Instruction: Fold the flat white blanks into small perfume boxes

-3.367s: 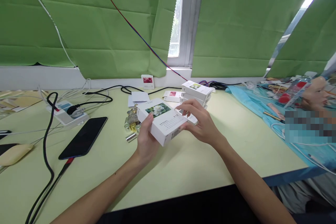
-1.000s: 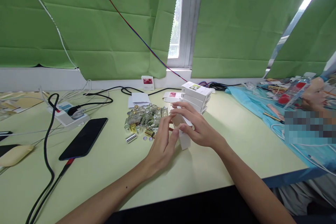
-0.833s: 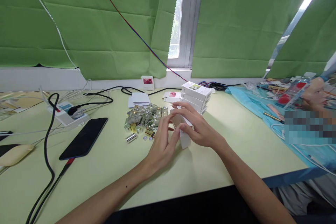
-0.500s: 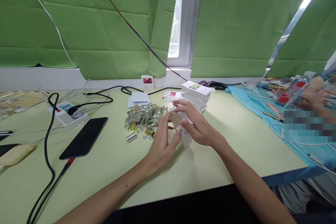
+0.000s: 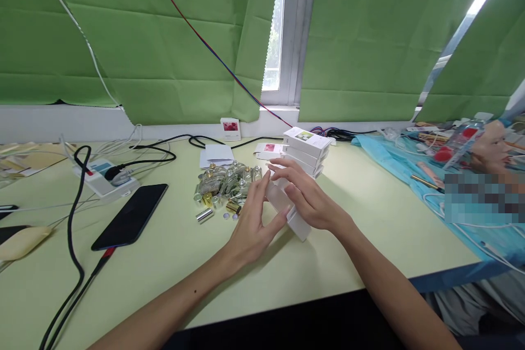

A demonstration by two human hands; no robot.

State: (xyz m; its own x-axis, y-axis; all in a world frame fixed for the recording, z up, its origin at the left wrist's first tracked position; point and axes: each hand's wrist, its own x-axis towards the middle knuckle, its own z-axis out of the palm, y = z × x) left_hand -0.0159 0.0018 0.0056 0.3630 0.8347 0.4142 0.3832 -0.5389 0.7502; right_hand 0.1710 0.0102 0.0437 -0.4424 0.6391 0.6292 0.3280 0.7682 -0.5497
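Note:
Both my hands are around a small white cardboard box (image 5: 300, 225) above the table. My left hand (image 5: 252, 224) grips its left side, thumb along the near face and fingers toward the top. My right hand (image 5: 314, 199) holds the right side with bent fingers over the upper part. The box is tilted, its lower end pointing down toward me; fingers cover much of it. Just left of my hands lies a pile of small glass bottles (image 5: 232, 179). Loose caps lie in front, among them a silver cap (image 5: 204, 215). Behind my right hand stands a stack of white boxes (image 5: 307, 147).
A phone (image 5: 130, 217) on a cable and a white power strip (image 5: 107, 183) lie to the left. White papers (image 5: 217, 154) and a small box with a red picture (image 5: 230, 129) are at the back. On the right, blue sheeting (image 5: 404, 167) carries clutter and a mannequin head (image 5: 494, 142).
The lower end of the white box has swung right and toward me, showing more of its inner or near face. Both hands keep their grip and have barely shifted.

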